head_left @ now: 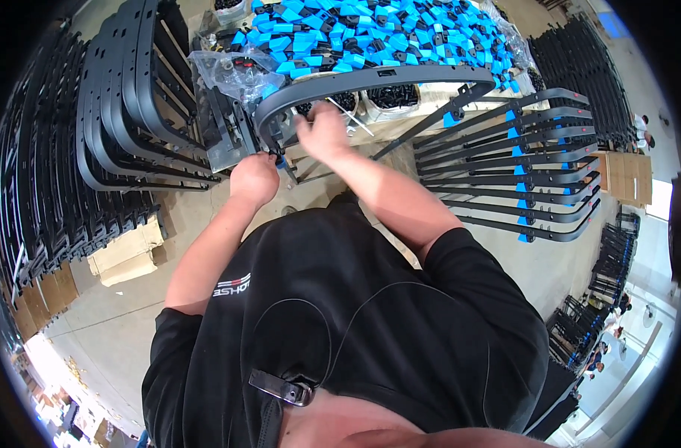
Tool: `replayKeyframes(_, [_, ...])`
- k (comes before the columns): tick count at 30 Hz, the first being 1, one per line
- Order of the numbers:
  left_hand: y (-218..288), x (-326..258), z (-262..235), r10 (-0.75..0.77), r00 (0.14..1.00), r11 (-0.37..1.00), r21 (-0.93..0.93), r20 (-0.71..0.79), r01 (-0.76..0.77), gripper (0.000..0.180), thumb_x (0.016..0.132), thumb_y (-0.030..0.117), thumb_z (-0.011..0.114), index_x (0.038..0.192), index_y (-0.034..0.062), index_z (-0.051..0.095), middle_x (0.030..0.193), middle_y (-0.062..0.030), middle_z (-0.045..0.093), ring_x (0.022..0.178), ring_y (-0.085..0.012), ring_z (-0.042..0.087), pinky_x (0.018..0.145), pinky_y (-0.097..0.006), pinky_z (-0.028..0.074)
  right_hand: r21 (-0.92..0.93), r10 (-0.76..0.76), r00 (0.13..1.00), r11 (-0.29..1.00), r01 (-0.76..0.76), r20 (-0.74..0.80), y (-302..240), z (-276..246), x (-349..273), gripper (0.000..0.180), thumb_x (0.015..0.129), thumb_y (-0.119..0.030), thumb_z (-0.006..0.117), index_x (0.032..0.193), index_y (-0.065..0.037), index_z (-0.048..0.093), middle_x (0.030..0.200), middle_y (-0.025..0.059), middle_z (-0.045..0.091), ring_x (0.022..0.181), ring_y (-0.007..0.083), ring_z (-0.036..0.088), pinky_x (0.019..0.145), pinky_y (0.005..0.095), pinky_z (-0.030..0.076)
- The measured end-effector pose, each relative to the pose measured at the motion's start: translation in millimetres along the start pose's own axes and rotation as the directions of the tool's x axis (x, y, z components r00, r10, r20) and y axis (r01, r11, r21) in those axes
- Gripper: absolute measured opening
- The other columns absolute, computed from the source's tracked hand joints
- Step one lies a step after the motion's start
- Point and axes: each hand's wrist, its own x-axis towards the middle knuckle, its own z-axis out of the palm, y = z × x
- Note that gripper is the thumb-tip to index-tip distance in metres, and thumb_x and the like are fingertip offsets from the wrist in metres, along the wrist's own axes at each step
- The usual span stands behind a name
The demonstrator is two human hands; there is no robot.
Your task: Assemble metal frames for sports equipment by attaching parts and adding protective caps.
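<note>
Black shirt (423, 358): pale lettering on chest. Counter (389, 131): far heap of blue and black pieces (385, 37); open container (393, 114), small black parts (393, 95) inside. Dark curved frame (378, 74) over counter's near part: long axis left–right, legs toward near side. Left grip (255, 180) at frame's left bend, right grip (325, 133) left of container; contents, cannot tell.

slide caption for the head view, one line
Left hand and right hand at a dark curved frame, a heap of blue and black parts beyond.
</note>
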Motion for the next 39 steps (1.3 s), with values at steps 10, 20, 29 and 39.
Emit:
replayKeyframes(10, [2, 0, 4, -0.006, 1.0, 1.0, -0.013, -0.023, 0.006, 0.039, 0.104, 0.031, 0.043, 0.1, 0.0019, 0.069, 0.105, -0.0236, 0.071, 0.103, -0.0417, 0.066, 0.091, -0.05, 0.051, -0.649, 0.311, 0.907, 0.759, -0.057, 0.284, 38, -32, 70, 0.06, 0.089, -0.049, 0.061, 0.132, -0.008, 0.063, 0.14, 0.0138, 0.061, 0.132, 0.0309, 0.055, 0.109, 0.0397, 0.046])
replayKeyframes(20, [-2, -7, 6, -0.01, 0.999, 0.995, -0.095, -0.049, 0.006, 0.04, 0.104, 0.032, 0.045, 0.098, 0.0013, 0.068, 0.101, -0.0248, 0.07, 0.1, -0.044, 0.065, 0.09, -0.052, 0.051, -0.545, 0.082, 0.947, 0.831, 0.107, 0.312, 22, -58, 44, 0.043, 0.088, -0.031, 0.06, 0.12, -0.003, 0.065, 0.123, 0.0203, 0.066, 0.116, 0.0335, 0.064, 0.097, 0.0446, 0.052])
replayKeyframes(29, [-8, -39, 0, -0.031, 0.999, 0.886, -0.463, 0.012, 0.033, 0.03, 0.099, 0.027, 0.063, 0.108, -0.0016, 0.068, 0.09, -0.0161, 0.073, 0.085, -0.0282, 0.071, 0.079, -0.038, 0.054, 0.345, 0.11, 0.523, 0.635, -0.691, 0.845, -23, -95, -49, 0.029, 0.095, -0.023, 0.063, 0.117, -0.004, 0.061, 0.068, -0.0006, 0.049, 0.057, 0.011, 0.049, 0.051, 0.0309, 0.042])
replayKeyframes(39, [-28, -44, 32, 0.179, 0.95, 0.012, -0.965, -0.255, -0.261, 0.04, 0.105, 0.013, 0.055, 0.142, -0.0003, 0.047, 0.116, -0.0107, 0.07, 0.104, -0.0174, 0.064, 0.094, -0.032, 0.051, 0.349, -0.014, 0.461, 0.674, -0.651, 0.887, -28, -67, -89, 0.026, 0.093, -0.013, 0.052, 0.11, 0.004, 0.061, 0.083, 0.0125, 0.067, 0.067, 0.0199, 0.065, 0.064, 0.033, 0.054])
